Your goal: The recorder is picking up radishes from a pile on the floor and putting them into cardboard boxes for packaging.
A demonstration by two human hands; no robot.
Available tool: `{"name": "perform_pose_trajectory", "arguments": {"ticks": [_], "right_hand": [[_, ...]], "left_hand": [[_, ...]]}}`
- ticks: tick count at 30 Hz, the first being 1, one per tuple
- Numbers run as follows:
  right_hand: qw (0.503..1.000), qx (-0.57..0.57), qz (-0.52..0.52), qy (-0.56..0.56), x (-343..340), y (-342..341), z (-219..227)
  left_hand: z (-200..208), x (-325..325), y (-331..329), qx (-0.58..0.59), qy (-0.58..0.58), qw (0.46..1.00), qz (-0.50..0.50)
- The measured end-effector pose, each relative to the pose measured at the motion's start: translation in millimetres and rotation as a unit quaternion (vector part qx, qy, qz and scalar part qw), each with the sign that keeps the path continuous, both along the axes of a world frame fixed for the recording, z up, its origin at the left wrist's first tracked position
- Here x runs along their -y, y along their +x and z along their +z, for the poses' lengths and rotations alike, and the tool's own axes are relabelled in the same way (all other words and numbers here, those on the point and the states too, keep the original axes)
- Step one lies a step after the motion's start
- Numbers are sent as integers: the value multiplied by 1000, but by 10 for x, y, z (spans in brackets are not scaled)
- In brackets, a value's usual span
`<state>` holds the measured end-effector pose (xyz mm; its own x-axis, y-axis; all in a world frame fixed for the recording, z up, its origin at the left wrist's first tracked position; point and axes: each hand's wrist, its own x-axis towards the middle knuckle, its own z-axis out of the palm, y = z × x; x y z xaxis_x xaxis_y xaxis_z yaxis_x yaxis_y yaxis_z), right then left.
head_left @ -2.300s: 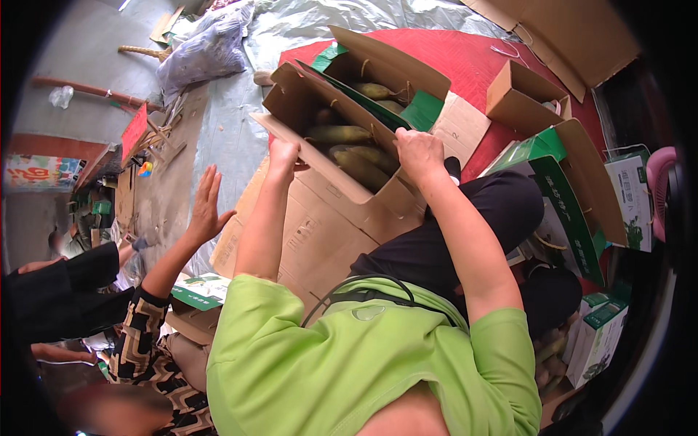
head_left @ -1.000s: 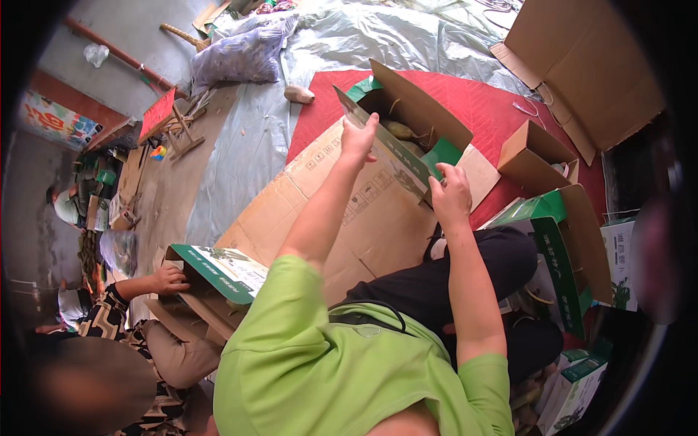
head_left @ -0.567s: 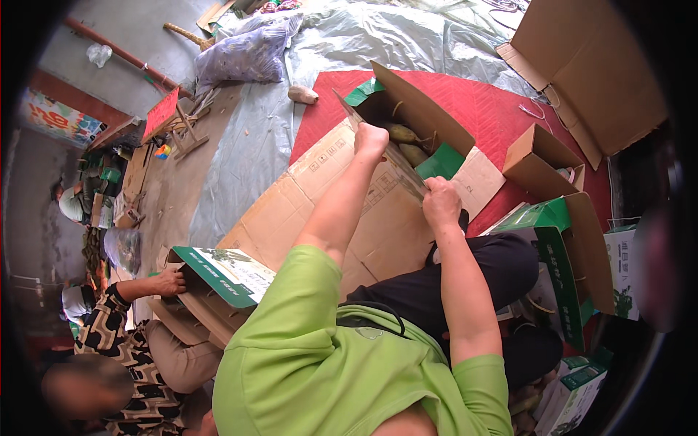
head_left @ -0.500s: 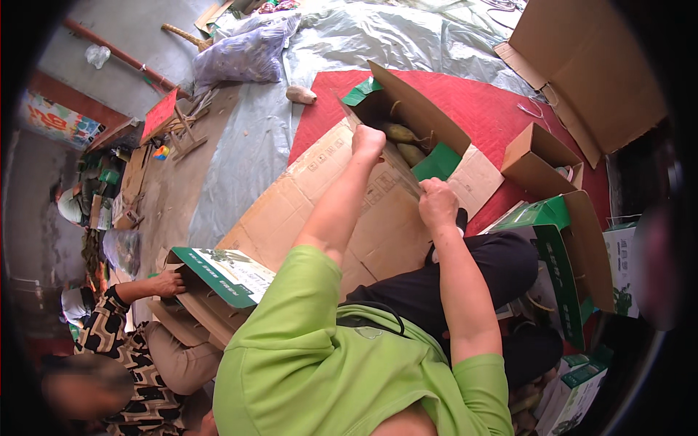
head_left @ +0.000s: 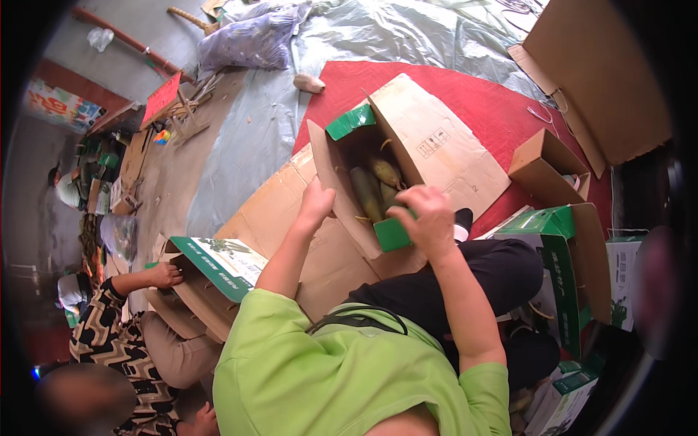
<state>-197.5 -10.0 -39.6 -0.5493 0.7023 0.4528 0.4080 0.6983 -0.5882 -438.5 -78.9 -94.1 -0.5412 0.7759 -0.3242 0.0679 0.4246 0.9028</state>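
An open cardboard box [head_left: 343,190] stands before me on a flattened cardboard sheet [head_left: 288,251]. Inside lie several long green radishes [head_left: 366,195], partly in shadow. My left hand [head_left: 318,203] is closed on the edge of the box's left flap. At the near right corner, my right hand [head_left: 429,218] curls its fingers and thumb about the green end flap [head_left: 393,231]. A second green flap [head_left: 350,122] stands folded out at the far end.
A single radish [head_left: 309,83] lies on the grey sheeting beside the red mat [head_left: 331,91]. Small brown box [head_left: 534,163] and green-and-white cartons [head_left: 560,261] stand at my right. On my left, a co-worker's hand [head_left: 166,275] touches another carton [head_left: 225,263].
The box has turned and shifted nearer, so its opening and the radishes show more. My left hand has moved down and left; the right one has come onto the near green flap.
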Motion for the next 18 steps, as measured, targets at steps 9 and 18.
{"name": "perform_pose_trajectory", "arguments": {"ticks": [9,18], "right_hand": [[935,239,-197,-171,-114,69,-284],[944,292,-62,-143,299,-394,-132]], "left_hand": [[21,92,-2,-32,-20,999,-6],[-308,801,-553,-108,42,993,15]]}}
